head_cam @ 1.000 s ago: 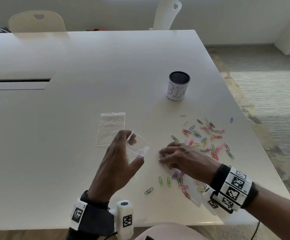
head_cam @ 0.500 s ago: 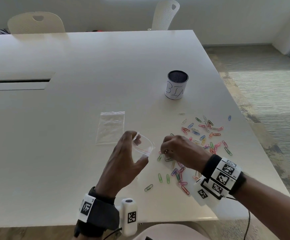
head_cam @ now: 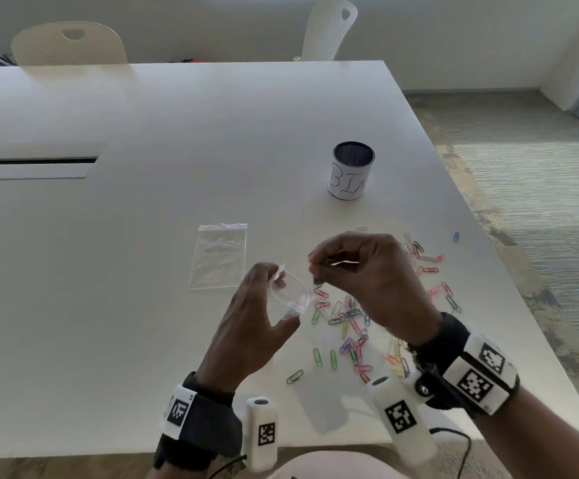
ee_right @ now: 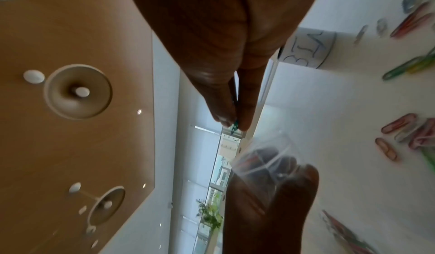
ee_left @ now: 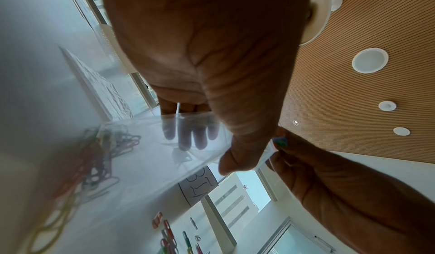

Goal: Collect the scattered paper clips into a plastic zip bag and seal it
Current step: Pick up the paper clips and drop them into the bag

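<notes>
My left hand (head_cam: 253, 326) grips one zip bag (head_cam: 290, 299) by its open mouth, above the table (head_cam: 143, 305). Just beside it my right hand (head_cam: 367, 281) pinches a few paper clips (ee_left: 281, 141); I can't count them. Dozens of loose clips (head_cam: 350, 316) lie beneath. A second bag (head_cam: 219, 255) lies flat beyond. Farther off, one cup (head_cam: 352, 171) reads "BIN".

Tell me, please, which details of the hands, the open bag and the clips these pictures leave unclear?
- Clip count in the right hand: head view, curled fingers hide it; right wrist view shows only a green tip.
- Contents of the held zip bag: left wrist view, blurred through plastic.
- Inside of the BIN cup: head view, dark.
- Flat bag: whether it is sealed, too small to tell.
</notes>
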Motion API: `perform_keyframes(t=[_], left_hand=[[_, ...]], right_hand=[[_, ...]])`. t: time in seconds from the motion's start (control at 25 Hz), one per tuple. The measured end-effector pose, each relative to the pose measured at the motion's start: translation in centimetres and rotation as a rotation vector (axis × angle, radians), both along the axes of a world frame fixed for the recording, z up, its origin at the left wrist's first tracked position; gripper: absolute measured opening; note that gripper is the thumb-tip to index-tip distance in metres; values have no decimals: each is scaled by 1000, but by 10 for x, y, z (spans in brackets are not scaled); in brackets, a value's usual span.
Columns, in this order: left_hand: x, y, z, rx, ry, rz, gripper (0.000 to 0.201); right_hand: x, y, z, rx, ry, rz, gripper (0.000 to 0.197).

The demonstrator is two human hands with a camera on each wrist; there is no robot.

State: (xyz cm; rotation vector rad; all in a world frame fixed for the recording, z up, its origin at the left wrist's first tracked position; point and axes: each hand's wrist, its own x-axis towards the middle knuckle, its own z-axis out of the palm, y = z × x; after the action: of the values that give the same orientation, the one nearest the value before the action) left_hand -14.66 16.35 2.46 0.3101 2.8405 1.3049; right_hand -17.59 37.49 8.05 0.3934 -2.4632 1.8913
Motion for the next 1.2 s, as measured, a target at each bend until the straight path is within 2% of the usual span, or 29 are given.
perform_keyframes(t=[0.08,0.16,0.24,0.36,0.52,0.64,0.76,0.88,1.08,1.12,1.2], left_hand=[[-1,1,0,3,0,0,48],[-1,0,-1,6,-12,5,49],[-2,0,-2,13,-29,14,51],[-2,-2,-1,9,-31,15,54],[-2,-2,0,6,-1,2,50],[-2,-2,0,4,-4,-1,51],[-2,0,2,3,6,-13,50],[-3,2,2,6,18,-23,50],[-5,3,2,-7,10,-32,49],[-6,4,3,-10,8,-33,49],[-6,4,3,-13,2,-37,50]], right_hand=[[5,-18,-1,14,31,17,10],[8,-29,-8,107,74,51,9],[8,-32,-11,198,99,90,11],[8,-27,-2,234,118,140,13],[-3,-5,3,251,125,32,11],[-20,16,-17,422,109,-16,12],[-21,22,-46,718,23,181,36],[-16,14,-65,806,35,382,49],[-18,29,-69,869,124,463,27],[-17,35,-66,876,120,469,26],[-13,48,-62,930,97,511,34]])
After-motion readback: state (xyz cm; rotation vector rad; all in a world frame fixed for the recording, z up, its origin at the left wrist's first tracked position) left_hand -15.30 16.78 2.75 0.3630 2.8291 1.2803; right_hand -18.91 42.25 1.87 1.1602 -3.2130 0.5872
